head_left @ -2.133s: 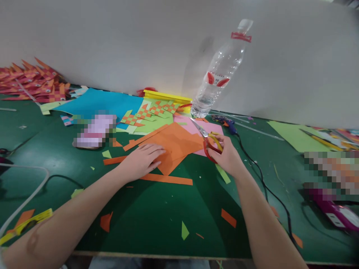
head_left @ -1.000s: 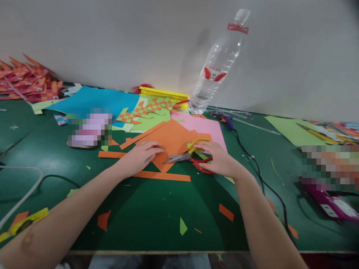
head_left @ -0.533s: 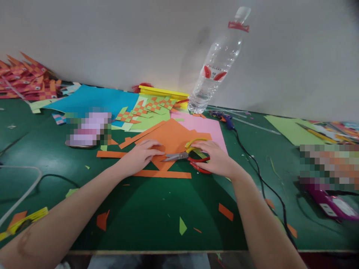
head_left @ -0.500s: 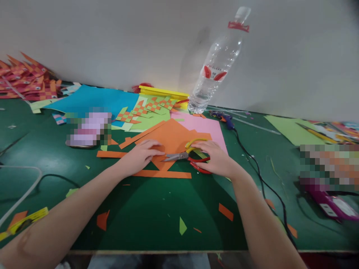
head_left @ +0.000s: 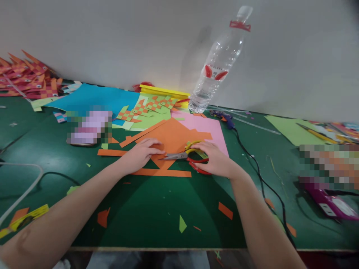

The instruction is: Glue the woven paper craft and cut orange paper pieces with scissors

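Observation:
My right hand (head_left: pixel 217 158) is wrapped round the handles of a pair of scissors (head_left: pixel 179 155), one handle yellow and one red. Their blades point left, slightly apart, over the near corner of an orange paper sheet (head_left: pixel 171 132). Close to the blade tips, my left hand (head_left: pixel 141 155) has thumb and fingers closed on a bit of orange paper; most of that piece is hidden by the fingers. A long orange paper strip (head_left: pixel 168 173) lies just in front of the hands, and another strip (head_left: pixel 112 152) sticks out left of my left wrist.
Behind lie pink paper (head_left: pixel 214 129), blue paper (head_left: pixel 98 98) and woven orange-green paper fish (head_left: pixel 141 107). A plastic bottle (head_left: pixel 214 73) leans on the wall. A glue gun (head_left: pixel 224 118) trails a black cable on the right. A phone (head_left: pixel 92 127) stands left; paper scraps (head_left: pixel 182 224) are scattered nearer.
The scissor blades have shifted slightly left, and the lower tip now reaches closer under my left fingertips. Both hands otherwise keep their places.

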Motion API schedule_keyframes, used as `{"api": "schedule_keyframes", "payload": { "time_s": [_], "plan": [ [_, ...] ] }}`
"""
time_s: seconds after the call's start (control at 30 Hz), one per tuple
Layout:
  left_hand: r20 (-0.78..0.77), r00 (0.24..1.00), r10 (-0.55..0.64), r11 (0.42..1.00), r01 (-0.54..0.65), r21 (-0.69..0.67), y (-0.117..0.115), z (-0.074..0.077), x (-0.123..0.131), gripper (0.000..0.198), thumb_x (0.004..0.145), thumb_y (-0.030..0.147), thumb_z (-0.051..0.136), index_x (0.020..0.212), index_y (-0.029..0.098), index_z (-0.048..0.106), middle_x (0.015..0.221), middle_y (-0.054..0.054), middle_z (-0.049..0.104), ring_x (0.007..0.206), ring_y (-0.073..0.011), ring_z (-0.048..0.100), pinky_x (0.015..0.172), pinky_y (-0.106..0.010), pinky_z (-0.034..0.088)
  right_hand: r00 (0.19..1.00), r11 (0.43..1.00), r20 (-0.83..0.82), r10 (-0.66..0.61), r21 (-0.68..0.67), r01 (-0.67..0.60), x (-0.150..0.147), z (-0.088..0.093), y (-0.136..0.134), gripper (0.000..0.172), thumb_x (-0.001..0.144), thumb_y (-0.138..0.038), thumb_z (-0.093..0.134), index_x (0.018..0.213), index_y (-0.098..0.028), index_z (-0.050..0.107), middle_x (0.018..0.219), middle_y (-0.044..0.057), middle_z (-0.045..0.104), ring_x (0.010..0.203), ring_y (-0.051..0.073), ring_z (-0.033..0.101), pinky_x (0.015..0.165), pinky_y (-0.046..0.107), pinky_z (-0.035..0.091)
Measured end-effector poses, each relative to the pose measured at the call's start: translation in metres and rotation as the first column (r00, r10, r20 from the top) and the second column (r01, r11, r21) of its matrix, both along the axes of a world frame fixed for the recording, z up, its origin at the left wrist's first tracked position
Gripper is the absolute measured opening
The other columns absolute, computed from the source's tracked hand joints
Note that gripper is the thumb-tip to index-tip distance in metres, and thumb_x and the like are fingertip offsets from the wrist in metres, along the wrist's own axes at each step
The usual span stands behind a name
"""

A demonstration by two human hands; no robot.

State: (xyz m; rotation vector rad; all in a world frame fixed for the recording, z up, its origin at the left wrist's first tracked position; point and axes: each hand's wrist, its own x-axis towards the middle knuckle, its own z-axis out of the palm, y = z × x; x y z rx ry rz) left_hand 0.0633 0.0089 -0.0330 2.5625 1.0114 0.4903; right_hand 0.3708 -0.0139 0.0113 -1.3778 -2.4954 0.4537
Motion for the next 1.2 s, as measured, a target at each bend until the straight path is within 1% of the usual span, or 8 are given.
{"api": "schedule_keyframes", "payload": {
  "time_s": [0.1, 0.2, 0.37, 0.57, 0.73, 0.83, 1.03, 1.2],
  "plan": [
    [-0.002, 1.000, -0.006, 1.000, 0.006, -0.002, -0.0002, 0.0003, 0.0001, 0.051, 0.086, 0.002, 0.031, 0.116, 0.023, 0.068, 0.136, -0.007, 0.052, 0.128, -0.0229, 0.044, 0.108, -0.045, 0.039, 1.000, 1.000, 0.010, 0.027, 0.014, -0.027, -0.0016, 0.0002, 0.0004, 0.039, 0.077, -0.033, 0.065, 0.115, -0.027, 0.060, 0.125, 0.007, 0.062, 0.119, 0.028, 0.054, 0.104, 0.052, 0.036],
    [0.005, 1.000, -0.008, 1.000, 0.008, -0.005, 0.0000, -0.0006, -0.0007, 0.053, 0.086, 0.001, 0.032, 0.117, 0.024, 0.068, 0.136, -0.006, 0.051, 0.129, -0.0226, 0.044, 0.108, -0.045, 0.038, 0.999, 0.999, 0.007, 0.043, 0.027, -0.043, 0.0001, 0.0009, 0.0013, 0.038, 0.078, -0.033, 0.064, 0.115, -0.028, 0.060, 0.125, 0.007, 0.062, 0.120, 0.029, 0.054, 0.104, 0.052, 0.036],
    [0.003, 1.000, -0.004, 1.000, 0.004, -0.019, 0.0001, -0.0005, -0.0016, 0.054, 0.085, 0.000, 0.032, 0.118, 0.025, 0.067, 0.137, -0.005, 0.050, 0.131, -0.0215, 0.042, 0.110, -0.043, 0.036, 0.999, 0.999, 0.022, 0.031, 0.038, -0.031, 0.0008, 0.0012, 0.0017, 0.039, 0.077, -0.030, 0.063, 0.115, -0.027, 0.059, 0.125, 0.007, 0.062, 0.119, 0.029, 0.054, 0.104, 0.051, 0.036],
    [0.001, 1.000, -0.004, 1.000, 0.004, -0.008, 0.0001, 0.0007, -0.0008, 0.055, 0.085, 0.000, 0.029, 0.117, 0.023, 0.068, 0.136, -0.006, 0.051, 0.129, -0.0215, 0.044, 0.109, -0.044, 0.038, 0.998, 0.997, 0.045, 0.037, 0.071, -0.041, -0.0039, -0.0016, 0.0018, 0.039, 0.078, -0.032, 0.063, 0.116, -0.026, 0.058, 0.125, 0.008, 0.062, 0.120, 0.029, 0.054, 0.105, 0.052, 0.035],
    [0.005, 1.000, -0.014, 1.000, 0.014, -0.002, 0.0011, -0.0005, -0.0009, 0.055, 0.084, 0.000, 0.030, 0.116, 0.024, 0.068, 0.136, -0.006, 0.052, 0.128, -0.0217, 0.044, 0.109, -0.044, 0.038, 0.998, 0.998, 0.030, 0.052, 0.033, -0.053, -0.0034, -0.0001, 0.0013, 0.035, 0.080, -0.033, 0.061, 0.114, -0.027, 0.060, 0.125, 0.007, 0.062, 0.120, 0.029, 0.054, 0.104, 0.051, 0.036],
    [0.011, 1.000, -0.015, 1.000, 0.015, -0.007, 0.0017, -0.0015, -0.0013, 0.054, 0.085, 0.001, 0.030, 0.116, 0.024, 0.069, 0.136, -0.006, 0.052, 0.128, -0.0221, 0.044, 0.109, -0.045, 0.038, 0.999, 0.999, 0.022, 0.036, 0.020, -0.036, -0.0036, -0.0002, 0.0002, 0.036, 0.079, -0.034, 0.062, 0.115, -0.027, 0.059, 0.124, 0.007, 0.062, 0.118, 0.029, 0.055, 0.103, 0.052, 0.037],
    [0.025, 1.000, -0.006, 1.000, 0.006, -0.012, 0.0021, -0.0031, -0.0019, 0.054, 0.087, 0.002, 0.030, 0.116, 0.025, 0.068, 0.136, -0.005, 0.052, 0.129, -0.0218, 0.044, 0.110, -0.045, 0.037, 0.999, 0.997, 0.030, 0.033, 0.062, -0.035, -0.0074, -0.0029, -0.0006, 0.039, 0.079, -0.035, 0.063, 0.117, -0.028, 0.058, 0.125, 0.007, 0.062, 0.121, 0.030, 0.053, 0.105, 0.053, 0.035],
    [0.013, 1.000, -0.015, 1.000, 0.016, -0.002, 0.0016, -0.0019, -0.0009, 0.053, 0.085, 0.002, 0.031, 0.115, 0.024, 0.069, 0.136, -0.006, 0.052, 0.128, -0.0227, 0.045, 0.108, -0.045, 0.039, 0.998, 0.998, 0.019, 0.053, 0.018, -0.054, -0.0059, -0.0021, 0.0009, 0.037, 0.080, -0.037, 0.062, 0.116, -0.029, 0.059, 0.125, 0.006, 0.061, 0.119, 0.028, 0.055, 0.104, 0.051, 0.036]
  ]
}}
